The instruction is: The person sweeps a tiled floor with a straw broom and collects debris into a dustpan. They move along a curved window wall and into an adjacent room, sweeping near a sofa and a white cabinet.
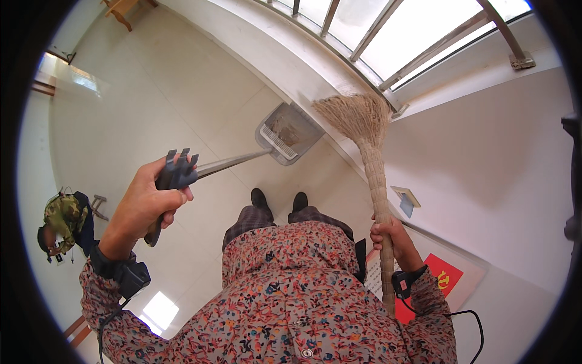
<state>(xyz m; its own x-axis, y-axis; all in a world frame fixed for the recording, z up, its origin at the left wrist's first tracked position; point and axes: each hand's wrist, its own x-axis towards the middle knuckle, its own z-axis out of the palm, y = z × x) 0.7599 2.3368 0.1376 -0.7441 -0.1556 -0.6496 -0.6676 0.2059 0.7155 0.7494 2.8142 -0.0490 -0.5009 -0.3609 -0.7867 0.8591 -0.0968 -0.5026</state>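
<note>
My left hand is closed around the dark plastic grip at the top of a long-handled dustpan. The handle is a metal tube. The grey pan rests on the floor near the wall, with a pale toothed comb strip across it and some brown debris inside. My right hand grips the bound handle of a straw broom. The broom points away from me, its bristles spread against the window ledge below the metal bars, to the right of the dustpan and apart from it.
Metal window bars rise above the ledge. A wall outlet and a red poster are on the right wall. Another person bends over at the far left. Wooden furniture stands at the top left.
</note>
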